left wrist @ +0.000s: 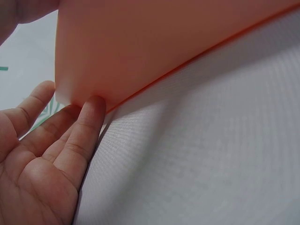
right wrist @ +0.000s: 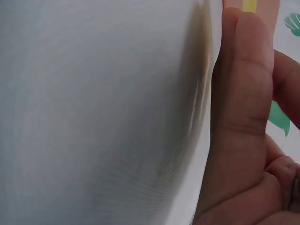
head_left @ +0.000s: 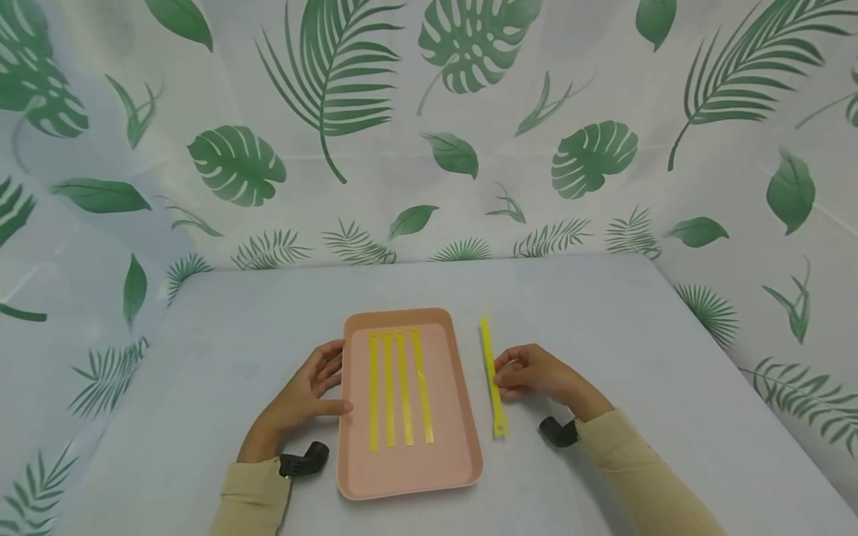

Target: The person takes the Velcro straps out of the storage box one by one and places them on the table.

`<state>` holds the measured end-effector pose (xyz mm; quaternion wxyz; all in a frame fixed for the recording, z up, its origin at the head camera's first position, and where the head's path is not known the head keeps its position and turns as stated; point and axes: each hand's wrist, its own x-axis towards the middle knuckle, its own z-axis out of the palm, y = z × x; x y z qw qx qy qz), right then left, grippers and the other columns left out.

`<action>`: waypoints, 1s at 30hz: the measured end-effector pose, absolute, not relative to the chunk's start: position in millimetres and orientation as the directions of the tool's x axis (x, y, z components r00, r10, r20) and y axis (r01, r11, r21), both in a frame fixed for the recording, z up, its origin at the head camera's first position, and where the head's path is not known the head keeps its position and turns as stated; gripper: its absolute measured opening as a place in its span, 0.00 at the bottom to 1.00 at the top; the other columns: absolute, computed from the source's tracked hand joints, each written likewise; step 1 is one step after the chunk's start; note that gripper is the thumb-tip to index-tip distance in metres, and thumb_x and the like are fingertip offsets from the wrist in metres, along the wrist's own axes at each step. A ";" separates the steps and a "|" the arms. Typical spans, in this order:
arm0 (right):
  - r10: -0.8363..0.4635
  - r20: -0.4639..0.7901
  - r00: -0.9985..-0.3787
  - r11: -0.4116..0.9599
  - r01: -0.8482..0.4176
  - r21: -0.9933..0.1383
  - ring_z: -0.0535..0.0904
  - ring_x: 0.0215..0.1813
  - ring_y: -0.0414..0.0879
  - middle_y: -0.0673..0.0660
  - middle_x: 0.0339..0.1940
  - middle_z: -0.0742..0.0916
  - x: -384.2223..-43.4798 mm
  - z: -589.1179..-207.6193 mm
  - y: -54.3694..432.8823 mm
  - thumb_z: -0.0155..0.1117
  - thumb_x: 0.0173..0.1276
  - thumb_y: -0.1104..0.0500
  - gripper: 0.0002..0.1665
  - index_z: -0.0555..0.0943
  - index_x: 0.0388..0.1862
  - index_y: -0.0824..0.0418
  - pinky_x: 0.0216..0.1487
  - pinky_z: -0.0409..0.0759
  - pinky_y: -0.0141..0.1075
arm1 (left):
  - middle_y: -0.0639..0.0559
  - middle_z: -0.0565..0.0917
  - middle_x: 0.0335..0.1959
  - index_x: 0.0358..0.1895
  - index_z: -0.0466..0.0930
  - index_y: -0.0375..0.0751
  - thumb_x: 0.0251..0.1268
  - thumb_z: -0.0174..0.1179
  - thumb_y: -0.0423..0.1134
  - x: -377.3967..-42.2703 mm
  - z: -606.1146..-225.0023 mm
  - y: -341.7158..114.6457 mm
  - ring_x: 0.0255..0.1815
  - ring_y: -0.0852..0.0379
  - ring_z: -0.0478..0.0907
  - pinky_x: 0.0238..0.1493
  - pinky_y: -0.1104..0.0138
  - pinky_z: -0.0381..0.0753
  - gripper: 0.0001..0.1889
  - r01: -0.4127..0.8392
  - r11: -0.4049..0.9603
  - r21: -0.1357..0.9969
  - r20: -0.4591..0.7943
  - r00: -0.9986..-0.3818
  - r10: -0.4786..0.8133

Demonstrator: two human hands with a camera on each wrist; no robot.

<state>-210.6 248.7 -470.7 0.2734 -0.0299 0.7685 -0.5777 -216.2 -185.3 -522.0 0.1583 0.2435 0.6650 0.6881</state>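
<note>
A shallow pink tray (head_left: 409, 473) lies before me, with several yellow cable-tie straps (head_left: 389, 391) side by side in it, their slotted heads at the far end. My left hand (head_left: 302, 394) holds the tray's left side, thumb over the rim and fingers at the outer wall. In the left wrist view, fingertips (left wrist: 93, 105) touch that wall. Right of the tray, my right hand (head_left: 536, 376) pinches one more yellow cable-tie strap (head_left: 489, 350) near its middle, slotted head toward me. Only a bit of the yellow strap (right wrist: 249, 5) shows above the fingers in the right wrist view.
A pale cloth covers the table (head_left: 234, 327). Behind it and at its sides hangs a white curtain (head_left: 509, 164) printed with green leaves. Black wrist cameras (head_left: 304, 460) sit at both sleeve cuffs.
</note>
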 end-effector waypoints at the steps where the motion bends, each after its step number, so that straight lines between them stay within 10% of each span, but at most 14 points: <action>1: -0.356 -0.391 -0.849 0.337 0.273 -0.901 0.86 0.34 0.40 0.54 0.33 0.88 -209.8 -470.6 247.5 0.65 0.76 0.73 0.11 0.78 0.53 0.77 0.38 0.90 0.30 | 0.21 0.53 0.84 0.83 0.49 0.22 0.59 0.80 0.30 -216.2 -522.1 -185.5 0.84 0.23 0.50 0.72 0.73 0.75 0.56 0.106 -0.064 0.992 0.124 -0.832 0.541; 19: -0.256 -0.387 -0.886 0.500 0.221 -0.837 0.84 0.26 0.41 0.54 0.24 0.86 -204.0 -465.3 235.3 0.75 0.69 0.71 0.11 0.78 0.36 0.67 0.29 0.86 0.29 | 0.22 0.55 0.84 0.83 0.49 0.22 0.57 0.80 0.28 -215.8 -521.6 -185.5 0.84 0.23 0.50 0.72 0.74 0.75 0.56 0.089 -0.061 0.994 0.108 -0.843 0.527; 30: -0.270 -0.354 -0.895 0.510 0.179 -0.841 0.84 0.28 0.43 0.55 0.27 0.85 -210.3 -455.3 242.2 0.71 0.75 0.67 0.07 0.80 0.43 0.71 0.32 0.87 0.33 | 0.22 0.54 0.84 0.83 0.48 0.23 0.58 0.80 0.29 -215.9 -520.2 -186.1 0.84 0.24 0.50 0.72 0.74 0.75 0.56 0.078 -0.061 0.995 0.099 -0.843 0.529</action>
